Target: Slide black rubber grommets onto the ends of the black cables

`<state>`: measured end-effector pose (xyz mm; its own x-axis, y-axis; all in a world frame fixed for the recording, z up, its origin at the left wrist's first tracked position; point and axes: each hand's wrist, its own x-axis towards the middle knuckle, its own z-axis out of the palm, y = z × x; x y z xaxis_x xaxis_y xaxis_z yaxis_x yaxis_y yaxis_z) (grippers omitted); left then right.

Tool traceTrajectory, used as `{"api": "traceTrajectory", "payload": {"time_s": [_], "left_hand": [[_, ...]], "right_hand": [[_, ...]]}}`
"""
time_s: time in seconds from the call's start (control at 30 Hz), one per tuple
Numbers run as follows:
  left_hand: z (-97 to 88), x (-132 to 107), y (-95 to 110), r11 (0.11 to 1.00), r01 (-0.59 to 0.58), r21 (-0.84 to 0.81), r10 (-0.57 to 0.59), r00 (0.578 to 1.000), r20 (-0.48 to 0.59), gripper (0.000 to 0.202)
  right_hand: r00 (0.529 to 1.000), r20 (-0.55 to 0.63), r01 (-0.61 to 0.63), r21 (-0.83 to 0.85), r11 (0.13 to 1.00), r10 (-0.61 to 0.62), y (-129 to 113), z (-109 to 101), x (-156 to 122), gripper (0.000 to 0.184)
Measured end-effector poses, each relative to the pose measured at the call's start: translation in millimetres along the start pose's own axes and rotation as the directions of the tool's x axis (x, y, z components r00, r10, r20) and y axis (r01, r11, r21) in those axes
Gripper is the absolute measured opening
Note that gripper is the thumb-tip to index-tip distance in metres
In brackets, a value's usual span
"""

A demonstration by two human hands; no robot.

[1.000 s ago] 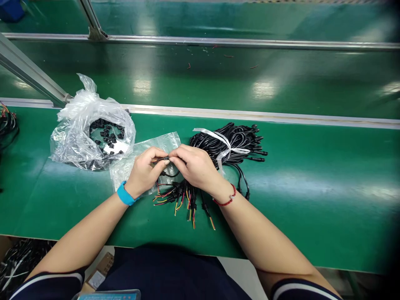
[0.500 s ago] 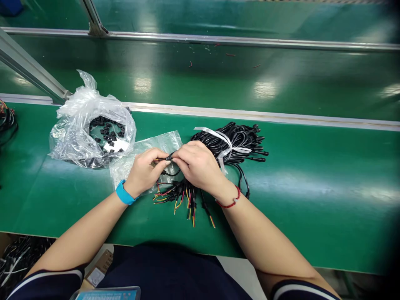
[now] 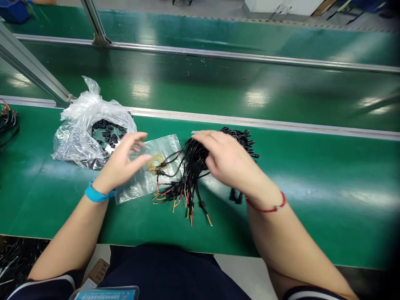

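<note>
My left hand (image 3: pixel 123 160) hovers with fingers spread and nothing in it, between a clear plastic bag of small black parts (image 3: pixel 93 129) and a flat clear bag (image 3: pixel 150 166) that holds a yellowish ring. My right hand (image 3: pixel 226 156) is over a bundle of black cables (image 3: pixel 190 164), fingers loosely stretched, seemingly holding nothing. The cable ends (image 3: pixel 184 204) show red, yellow and orange wire tips fanned out near the table's front. One loose cable lies on the flat bag beside the bundle.
The green table (image 3: pixel 312 187) has a metal rail (image 3: pixel 281 124) behind it and a green conveyor belt (image 3: pixel 218 87) beyond. A slanted metal post (image 3: pixel 34 71) stands at left. More wires (image 3: pixel 8 121) lie at the far left edge.
Both hands were pinched together on one cable end. They have parted and let it go: the left moved left toward the parts bag, the right moved right over the cable bundle.
</note>
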<state>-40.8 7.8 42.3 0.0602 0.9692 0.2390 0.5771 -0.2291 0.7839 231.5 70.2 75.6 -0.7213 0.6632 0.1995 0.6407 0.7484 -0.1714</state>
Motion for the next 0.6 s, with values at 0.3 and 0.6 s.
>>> {"api": "traceTrajectory", "payload": {"time_s": [0.3, 0.6], "left_hand": [[-53.0, -25, 16, 0.996, 0.031, -0.079, -0.053, 0.956, -0.287, 0.032], [-49.8, -116, 18, 0.991, 0.132, 0.007, -0.130, 0.980, -0.149, 0.020]], "right_hand": [[0.948, 0.286, 0.220, -0.274, 0.936, -0.139, 50, 1, -8, 0.080], [0.972, -0.011, 0.228, -0.213, 0.950, -0.236, 63, -7, -29, 0.057]]}}
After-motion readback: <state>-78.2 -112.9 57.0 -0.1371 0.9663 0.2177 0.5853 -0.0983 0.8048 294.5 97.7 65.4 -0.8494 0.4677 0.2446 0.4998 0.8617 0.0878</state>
